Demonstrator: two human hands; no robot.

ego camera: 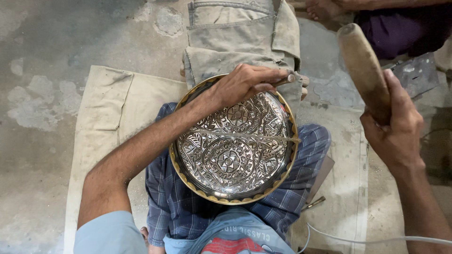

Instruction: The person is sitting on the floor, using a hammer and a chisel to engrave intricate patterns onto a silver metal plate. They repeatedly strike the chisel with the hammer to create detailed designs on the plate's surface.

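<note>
Left hand [245,84] pinches a mostly hidden, probably metal punch [286,80]; right hand [393,124] grips a wooden mallet [363,70].

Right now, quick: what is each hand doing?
Left hand: closed on a thin metal punch at the rim of the round engraved metal plate.
Right hand: closed on a raised wooden mallet.

A round engraved metal plate [234,150] with a brass-coloured rim rests on the person's lap, over a blue checked cloth [188,207]. The left hand [242,84] lies on the plate's far edge, its fingers closed around a thin metal tool [284,80] that touches the rim. The right hand [395,124] is raised off to the side, well apart from the plate, gripping a thick wooden mallet [363,70] that points upward; beneath lie a beige mat [113,113] and a concrete floor [56,47].
</note>
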